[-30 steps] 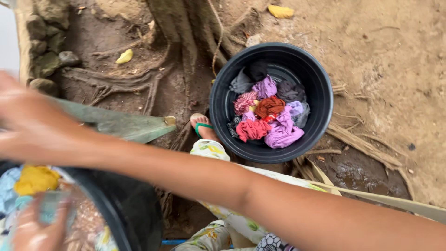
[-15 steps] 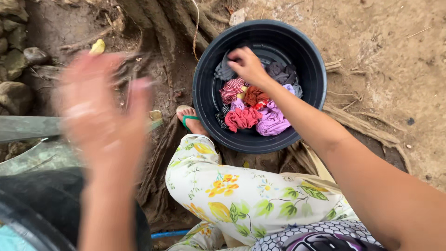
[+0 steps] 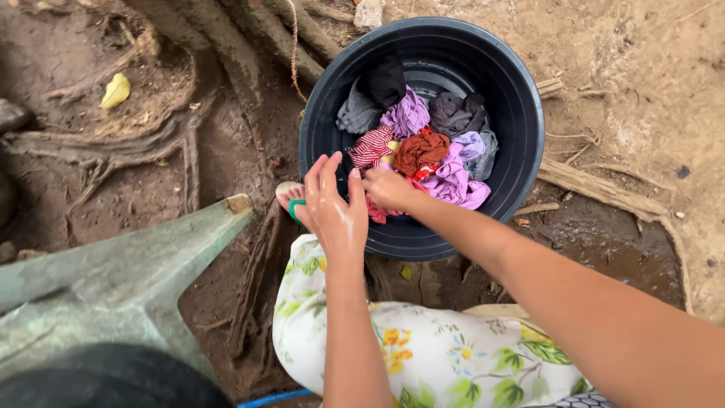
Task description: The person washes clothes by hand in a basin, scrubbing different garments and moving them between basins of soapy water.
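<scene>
Red cloth [image 3: 375, 212] lies at the near side of the black basin [image 3: 529, 113]; the right hand [image 3: 387, 189] clenches it, the left hand [image 3: 334, 210] spread open beside.

Outdoors, in a bare earth yard used for hand-washing laundry. Packed brown dirt ground [image 3: 642, 68] all round, damp and darker near the bottom right. Thick tree roots [image 3: 151, 143] snaking across the soil at top left, a fallen yellow leaf [image 3: 115, 91] lying among them. Round black plastic tub [image 3: 521, 151] set straight on the dirt, heaped with wrung, twisted clothes [image 3: 423, 151] in purple, rust, grey and red stripes. No floor, no walls, no plumbing in sight.
</scene>
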